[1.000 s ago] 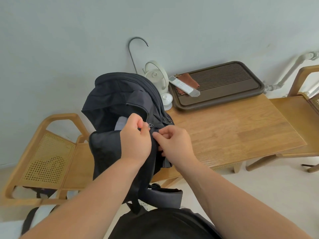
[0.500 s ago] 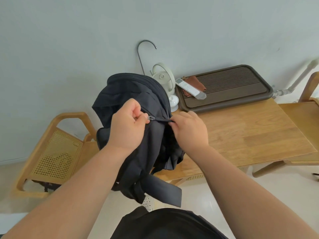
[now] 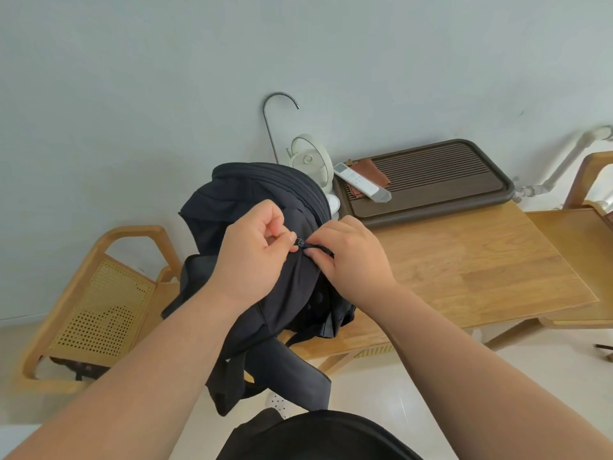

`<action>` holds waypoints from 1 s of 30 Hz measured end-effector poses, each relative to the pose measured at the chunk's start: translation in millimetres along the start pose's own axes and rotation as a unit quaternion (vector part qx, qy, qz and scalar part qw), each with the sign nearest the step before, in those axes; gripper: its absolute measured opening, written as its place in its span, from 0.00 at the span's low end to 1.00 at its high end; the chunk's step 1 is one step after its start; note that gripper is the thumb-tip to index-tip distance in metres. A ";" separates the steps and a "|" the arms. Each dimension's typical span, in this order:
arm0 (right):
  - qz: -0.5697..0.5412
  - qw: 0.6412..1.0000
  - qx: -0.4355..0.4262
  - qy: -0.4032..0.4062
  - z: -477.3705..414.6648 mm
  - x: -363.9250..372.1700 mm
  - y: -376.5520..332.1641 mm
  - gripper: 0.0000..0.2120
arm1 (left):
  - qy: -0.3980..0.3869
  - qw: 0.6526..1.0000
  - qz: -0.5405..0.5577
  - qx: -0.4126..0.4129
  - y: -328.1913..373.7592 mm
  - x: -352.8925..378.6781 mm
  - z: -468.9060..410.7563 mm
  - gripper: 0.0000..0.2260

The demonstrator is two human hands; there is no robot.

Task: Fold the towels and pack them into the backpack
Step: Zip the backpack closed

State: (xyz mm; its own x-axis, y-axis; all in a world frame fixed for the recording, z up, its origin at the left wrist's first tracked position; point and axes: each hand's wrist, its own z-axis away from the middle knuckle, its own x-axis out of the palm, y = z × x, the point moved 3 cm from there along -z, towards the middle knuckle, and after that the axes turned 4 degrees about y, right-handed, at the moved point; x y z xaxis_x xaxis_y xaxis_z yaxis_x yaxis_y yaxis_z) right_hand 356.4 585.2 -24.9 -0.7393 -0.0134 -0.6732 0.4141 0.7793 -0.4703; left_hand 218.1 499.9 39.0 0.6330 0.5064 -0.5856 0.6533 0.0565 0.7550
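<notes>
A dark navy backpack (image 3: 255, 194) stands upright on the left end of the wooden table (image 3: 464, 270), its straps hanging over the front edge. My left hand (image 3: 252, 254) pinches the metal zipper pull (image 3: 300, 242) near the top of the pack. My right hand (image 3: 351, 257) pinches the dark fabric along the zipper just to the right of the pull. The compartment looks closed here and no towel shows.
A dark slatted tray (image 3: 431, 180) with a white remote (image 3: 360, 183) and a brown cloth (image 3: 368, 171) lies at the table's back. A small white fan (image 3: 311, 164) and a metal hook (image 3: 275, 121) stand behind the pack. Wooden cane chairs sit left (image 3: 99, 303) and right (image 3: 583, 227).
The pale lining visible in the open compartment a second ago is now covered. My hands and the zipper pull have shifted up the pack, and the opening has drawn shut.
</notes>
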 end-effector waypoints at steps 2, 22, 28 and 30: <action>0.035 0.999 -0.017 0.001 -0.8 1.9 0.5 0.04 | 0.004 1.000 0.000 -0.005 -2.4 -3.1 -1.8 0.17; 0.005 0.999 -0.049 0.002 -44.5 -18.5 -31.8 0.12 | 0.047 0.999 0.000 -0.020 15.9 -28.7 -19.3 0.18; 0.066 0.994 -0.077 0.041 -41.0 -8.9 -30.9 0.08 | 0.054 0.998 -0.026 -0.035 12.3 -34.3 -25.1 0.16; 0.073 0.994 -0.068 0.051 -42.4 -13.6 -20.9 0.08 | 0.082 0.995 -0.009 -0.064 9.5 -44.5 -33.4 0.17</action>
State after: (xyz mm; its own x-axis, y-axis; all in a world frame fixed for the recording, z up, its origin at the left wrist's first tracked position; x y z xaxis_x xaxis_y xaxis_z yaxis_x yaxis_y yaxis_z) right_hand 335.3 595.7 18.2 -0.7293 0.1639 -0.6643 0.4499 0.8463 -0.2852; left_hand 182.3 506.6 82.1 0.5391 0.6366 -0.5514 0.5989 0.1705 0.7824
